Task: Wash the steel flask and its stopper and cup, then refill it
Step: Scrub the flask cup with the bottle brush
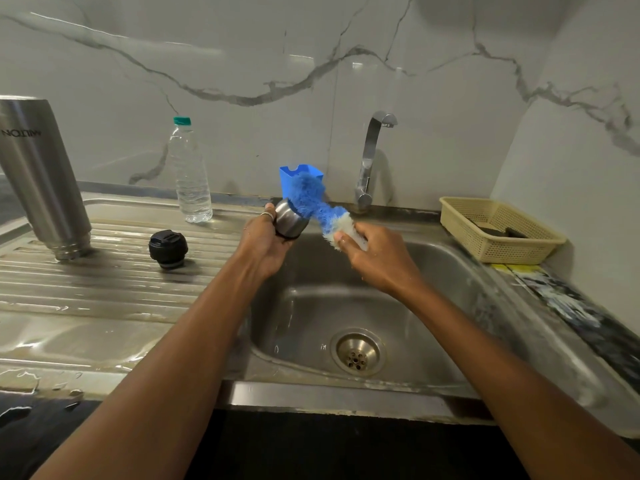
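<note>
Left hand [266,245] grips the steel cup [290,224], right hand [375,259] grips the brush [311,199]; hard scrubbing could twist the cup loose into the sink [433,289].

Over the stainless steel sink basin [304,306], the left hand [266,244] grips a small round steel cup [290,221], its mouth tilted up and to the right. The right hand [377,258] holds a blue-and-white bristle brush [318,206], whose blue head meets the cup's mouth. On the wet ribbed steel worktop [104,289] to the left stand a tall steel flask [41,174], mouth-down, a round black stopper [168,248] and a clear plastic water bottle with a green cap [191,174].
</note>
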Demonstrator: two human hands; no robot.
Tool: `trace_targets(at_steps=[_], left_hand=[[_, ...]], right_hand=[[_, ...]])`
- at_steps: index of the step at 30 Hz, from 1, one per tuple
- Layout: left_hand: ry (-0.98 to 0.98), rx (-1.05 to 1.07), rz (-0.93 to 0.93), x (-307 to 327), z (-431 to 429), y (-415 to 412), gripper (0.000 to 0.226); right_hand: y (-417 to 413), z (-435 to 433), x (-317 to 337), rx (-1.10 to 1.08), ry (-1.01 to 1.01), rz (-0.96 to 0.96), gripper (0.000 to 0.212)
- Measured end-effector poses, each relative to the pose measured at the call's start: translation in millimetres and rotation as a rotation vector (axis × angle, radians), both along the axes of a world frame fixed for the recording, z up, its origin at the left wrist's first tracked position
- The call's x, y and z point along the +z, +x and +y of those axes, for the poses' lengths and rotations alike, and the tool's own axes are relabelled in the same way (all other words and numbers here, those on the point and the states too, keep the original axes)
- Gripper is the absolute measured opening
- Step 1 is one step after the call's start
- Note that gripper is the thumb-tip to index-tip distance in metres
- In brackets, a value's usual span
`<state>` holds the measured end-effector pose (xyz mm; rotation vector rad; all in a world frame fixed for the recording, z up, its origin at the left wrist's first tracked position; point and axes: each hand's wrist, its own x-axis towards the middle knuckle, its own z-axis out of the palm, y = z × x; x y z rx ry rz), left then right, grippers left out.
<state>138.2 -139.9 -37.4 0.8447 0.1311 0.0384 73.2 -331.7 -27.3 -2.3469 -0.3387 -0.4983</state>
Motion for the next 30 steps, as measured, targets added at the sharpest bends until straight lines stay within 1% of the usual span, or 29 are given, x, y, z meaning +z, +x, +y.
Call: trace_targets(at_steps=[2, 5, 7, 11, 13, 16, 17, 20, 21, 22, 24, 27, 28, 30], left_hand=[[-0.011, 0.000, -0.003, 0, 2, 1, 0.040], [-0.015, 0.003, -0.001, 1, 1, 0, 0.037], [0.024, -0.022, 0.001, 0, -2, 0, 0.036], [0.070, -0.025, 0.017, -2, 0, 5, 0.033], [0.129, 0.025, 0.052, -4, 6, 6, 0.028], [0.316, 0.081, 0.079, -12, 8, 15, 0.025], [0.367, 0.082, 0.085, -11, 6, 14, 0.031], [0.417, 0.063, 0.097, -4, 0, 8, 0.083], [0.398, 0.049, 0.065, -2, -1, 8, 0.091], [0.362, 0.028, 0.036, 0, -4, 7, 0.091], [0.301, -0.002, 0.014, 3, -6, 7, 0.077], [0.273, 0.017, 0.009, 3, -8, 7, 0.035], [0.255, 0.038, 0.016, 4, -8, 8, 0.024], [0.220, 0.099, 0.018, 5, -4, 11, 0.016]], right_hand=[[-2, 0, 1, 0.047, -0.024, 0.002, 0.026], [3, -3, 2, -0.045, -0.016, 0.019, 0.027], [4, -3, 1, -0.081, -0.013, 0.019, 0.028], [-3, -1, 3, 0.046, -0.019, 0.023, 0.020], [-4, -2, 3, 0.076, -0.079, 0.014, 0.022], [-3, -2, 0, 0.077, -0.152, -0.032, 0.028], [-2, -1, -1, 0.069, -0.163, -0.049, 0.029], [3, 0, -2, -0.003, -0.178, -0.088, 0.028], [5, -1, -2, -0.035, -0.176, -0.086, 0.029], [7, -3, -2, -0.063, -0.173, -0.076, 0.030], [10, -9, -3, -0.097, -0.184, -0.031, 0.031], [10, -16, -8, -0.100, -0.264, 0.056, 0.030], [9, -17, -8, -0.091, -0.284, 0.081, 0.030], [8, -19, -8, -0.069, -0.314, 0.117, 0.030]])
